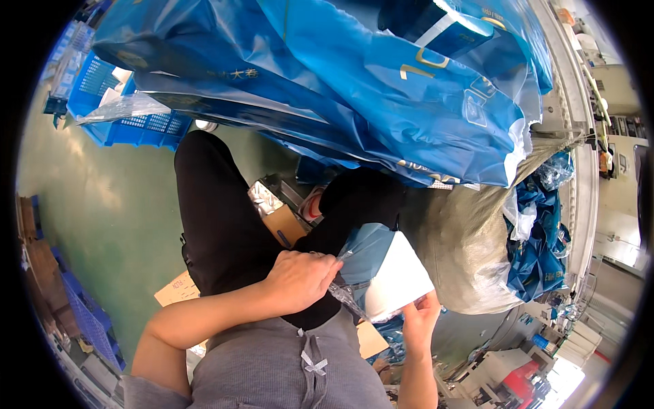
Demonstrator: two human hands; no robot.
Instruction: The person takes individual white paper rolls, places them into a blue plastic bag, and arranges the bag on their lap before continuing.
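Observation:
Above my lap is a flat white and grey-blue packet [398,276], tilted, with clear plastic film [349,294] along its left and lower side. My left hand [303,278] is closed at the packet's left edge, pinching the film between thumb and fingers. At the lower right corner, my right hand [421,317] grips the packet, its thumb lying on the white face. What the packet contains cannot be made out.
Large blue printed plastic bags [327,82] fill the space ahead. A woven sack [460,252] with crumpled blue plastic stands at right. Blue crates [143,133] sit far left. An opened cardboard box [283,225] lies between my legs, and a purple-blue pallet [88,317] is at left.

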